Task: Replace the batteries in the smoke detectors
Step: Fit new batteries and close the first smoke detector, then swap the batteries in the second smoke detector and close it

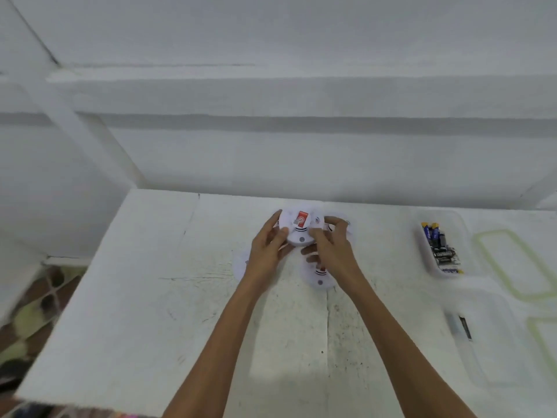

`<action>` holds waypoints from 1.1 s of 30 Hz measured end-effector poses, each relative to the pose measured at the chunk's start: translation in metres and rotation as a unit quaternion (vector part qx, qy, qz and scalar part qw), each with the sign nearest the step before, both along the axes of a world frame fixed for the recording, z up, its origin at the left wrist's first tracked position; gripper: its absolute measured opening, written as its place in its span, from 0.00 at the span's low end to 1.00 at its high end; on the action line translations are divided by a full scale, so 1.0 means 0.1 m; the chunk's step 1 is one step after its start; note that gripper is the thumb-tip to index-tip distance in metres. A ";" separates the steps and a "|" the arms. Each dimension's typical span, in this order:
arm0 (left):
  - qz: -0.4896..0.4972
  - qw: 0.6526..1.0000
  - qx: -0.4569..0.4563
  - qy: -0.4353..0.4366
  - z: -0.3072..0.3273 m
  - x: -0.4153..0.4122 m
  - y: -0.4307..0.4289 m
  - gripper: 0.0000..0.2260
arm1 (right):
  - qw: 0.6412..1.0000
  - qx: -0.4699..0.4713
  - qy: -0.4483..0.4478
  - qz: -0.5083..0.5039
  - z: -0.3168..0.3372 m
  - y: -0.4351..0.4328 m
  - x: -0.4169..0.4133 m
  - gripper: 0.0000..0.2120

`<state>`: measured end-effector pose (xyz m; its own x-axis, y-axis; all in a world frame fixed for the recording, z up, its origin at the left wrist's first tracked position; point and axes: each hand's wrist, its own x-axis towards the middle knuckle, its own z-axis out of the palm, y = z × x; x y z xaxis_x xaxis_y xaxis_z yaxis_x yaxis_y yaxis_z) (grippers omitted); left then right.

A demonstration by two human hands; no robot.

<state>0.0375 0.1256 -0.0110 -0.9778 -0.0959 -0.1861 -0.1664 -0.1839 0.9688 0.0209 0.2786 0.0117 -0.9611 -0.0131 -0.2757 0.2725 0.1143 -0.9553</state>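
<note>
A smoke detector is gripped between the left hand and right hand — one on each side. The batteries (in a tray) lie well to the right, nearer the right hand.

Both my bare forearms reach forward, converging. My left hand curls fingers and thumb around something held between both hands. My right hand faces it, fingers bent, thumb pressing inward. Wrists level, close together.

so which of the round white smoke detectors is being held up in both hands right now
The far round white smoke detector, the one showing a red label, gripped by left hand and right hand. The nearer white detector lies on the white table.
</note>
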 end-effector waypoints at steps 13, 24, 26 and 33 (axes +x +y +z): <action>0.063 0.958 -0.280 -0.015 -0.31 -0.22 -1.45 0.32 | 0.928 0.285 0.100 0.217 -0.28 -1.44 -0.59 0.16; 0.079 0.910 -0.404 -0.058 -0.52 -0.35 -1.51 0.44 | 0.913 0.318 0.072 0.245 -0.39 -1.54 -0.64 0.16; 0.075 0.903 -0.418 -0.066 -0.54 -0.36 -1.53 0.42 | 0.914 0.314 0.080 0.244 -0.38 -1.52 -0.65 0.17; 0.070 0.837 -0.539 -0.063 -0.50 -0.46 -1.46 0.47 | 0.925 0.303 0.165 0.159 -0.30 -1.29 -0.60 0.15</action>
